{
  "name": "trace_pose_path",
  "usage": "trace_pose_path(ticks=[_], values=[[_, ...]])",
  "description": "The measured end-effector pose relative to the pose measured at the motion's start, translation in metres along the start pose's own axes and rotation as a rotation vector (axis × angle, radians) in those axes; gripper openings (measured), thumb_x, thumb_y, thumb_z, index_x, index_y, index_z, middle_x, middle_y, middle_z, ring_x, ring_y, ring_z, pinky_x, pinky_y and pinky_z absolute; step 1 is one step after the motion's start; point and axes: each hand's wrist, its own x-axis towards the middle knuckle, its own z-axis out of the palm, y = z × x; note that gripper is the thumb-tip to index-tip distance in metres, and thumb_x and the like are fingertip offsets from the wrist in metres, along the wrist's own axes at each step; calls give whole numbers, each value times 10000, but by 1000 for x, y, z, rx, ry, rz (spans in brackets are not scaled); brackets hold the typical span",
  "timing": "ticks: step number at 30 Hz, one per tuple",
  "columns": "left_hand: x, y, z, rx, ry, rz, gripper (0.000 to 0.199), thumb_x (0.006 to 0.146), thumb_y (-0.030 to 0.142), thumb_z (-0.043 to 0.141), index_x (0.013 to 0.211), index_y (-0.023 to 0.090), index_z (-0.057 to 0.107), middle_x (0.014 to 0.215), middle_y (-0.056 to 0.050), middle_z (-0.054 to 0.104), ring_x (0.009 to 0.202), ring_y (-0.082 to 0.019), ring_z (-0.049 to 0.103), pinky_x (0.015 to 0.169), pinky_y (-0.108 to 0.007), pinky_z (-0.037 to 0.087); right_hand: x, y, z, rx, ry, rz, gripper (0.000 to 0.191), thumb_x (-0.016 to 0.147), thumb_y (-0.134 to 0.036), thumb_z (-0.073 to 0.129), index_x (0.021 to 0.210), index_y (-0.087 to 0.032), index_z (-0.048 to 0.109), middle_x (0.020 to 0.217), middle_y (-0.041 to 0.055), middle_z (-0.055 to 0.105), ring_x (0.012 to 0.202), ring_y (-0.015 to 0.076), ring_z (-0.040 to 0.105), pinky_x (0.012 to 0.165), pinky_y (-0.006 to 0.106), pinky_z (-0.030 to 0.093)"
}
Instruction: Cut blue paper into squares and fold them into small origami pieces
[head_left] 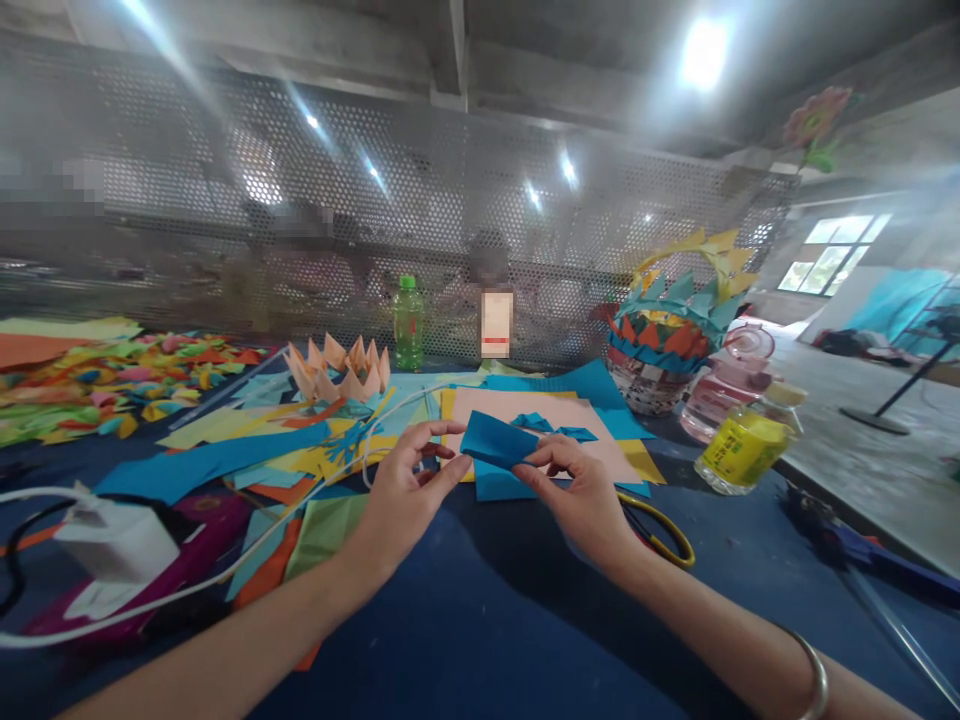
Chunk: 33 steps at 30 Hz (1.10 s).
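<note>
A small folded blue paper (496, 440) is held up between my two hands, tilted down to the right. My left hand (412, 480) pinches its left end between thumb and fingers. At its lower right corner, my right hand (574, 480) grips it the same way. Behind it lies a pale pink sheet (611, 440) on top of blue and yellow sheets. Two small folded blue pieces (531, 422) rest on the pink sheet.
Paper scraps (157, 380) and a purple power strip (202, 530) with a white charger (116, 545) lie left. Behind stand a peach paper crown (339, 372) and green bottle (409, 325). Right are a paper basket (649, 370), yellow-labelled bottle (742, 447), yellow-handled scissors (679, 535) and glue gun (855, 545).
</note>
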Motion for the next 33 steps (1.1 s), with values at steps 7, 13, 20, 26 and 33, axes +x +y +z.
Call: trace_pose_path(ticks=[7, 13, 20, 26, 33], values=[[3, 1, 1, -70, -30, -35, 226, 637, 337, 732, 816, 205, 691, 1050, -58, 638, 962, -213, 595, 794, -291, 493, -1, -3, 1, -8, -7, 2, 165, 768, -317, 688, 659, -201, 648, 795, 50, 634, 785, 195, 553, 639, 297, 432], [1, 7, 0, -32, -74, -136, 241, 668, 414, 721, 620, 185, 662, 644, -3, 627, 691, -167, 597, 689, -260, 456, -3, 0, 4, 80, -26, 82, 192, 760, -363, 696, 707, -191, 632, 891, 56, 662, 769, 182, 582, 630, 287, 449], [1, 4, 1, -248, -78, -236, 279, 643, 412, 779, 681, 159, 666, 649, 20, 625, 635, -121, 586, 664, -227, 453, -3, -4, 5, 205, -128, 110, 306, 711, -355, 760, 951, -205, 643, 994, 41, 633, 861, 183, 589, 681, 268, 489], [0, 1, 2, -180, -140, -194, 271, 648, 396, 775, 737, 157, 682, 690, 2, 646, 688, -144, 596, 715, -257, 476, -2, -4, 3, 253, -92, 118, 273, 815, -408, 639, 673, -177, 604, 680, -6, 548, 634, 127, 489, 572, 236, 400], [-3, 4, 2, -223, -191, -103, 370, 650, 299, 761, 978, 173, 648, 997, -50, 694, 897, -203, 653, 816, -306, 506, -5, -2, 6, 285, -70, 234, 348, 742, -452, 697, 604, -182, 527, 584, -42, 413, 552, 100, 352, 496, 230, 295]])
